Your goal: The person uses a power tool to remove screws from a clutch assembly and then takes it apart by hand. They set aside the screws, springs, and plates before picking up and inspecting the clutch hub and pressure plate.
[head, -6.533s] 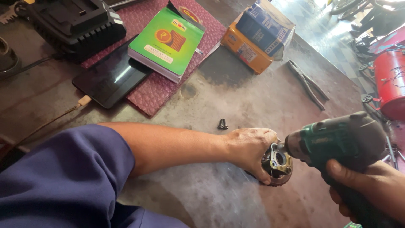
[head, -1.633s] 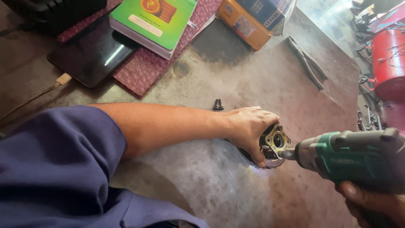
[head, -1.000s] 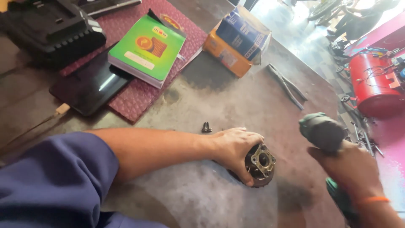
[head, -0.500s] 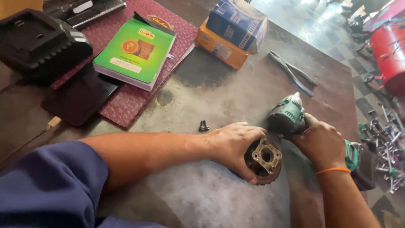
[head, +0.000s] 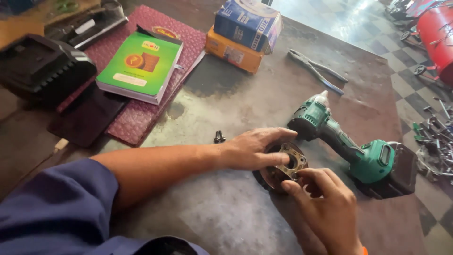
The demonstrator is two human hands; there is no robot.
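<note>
Round metal hub part [head: 283, 165], dark body with a pale flanged face and a central bore, lying on the grey desk [head: 226, 217] near its middle, just left of the drill. Left hand [head: 252, 148], palm down, fingers curled partly closed over the part's upper left rim, steadying it; blue sleeve [head: 52, 212] on the forearm. Right hand [head: 325, 208], fingers bent and pinched together at the lower right edge of the flange, touching it; whether anything small is held between the fingertips cannot be told. Green cordless drill [head: 349, 141] lying on its side just beside the part, nose pointing up and away, dark battery end toward the right edge. Small dark bolt [head: 219, 137] lying loose just left of the left hand. Pliers [head: 317, 71] farther back, well apart. Blue box [head: 247, 23] stacked on an orange box [head: 233, 52] at the far edge. Green booklet [head: 139, 66] on a maroon mat [head: 146, 108]; black case [head: 42, 68] at the far left.
</note>
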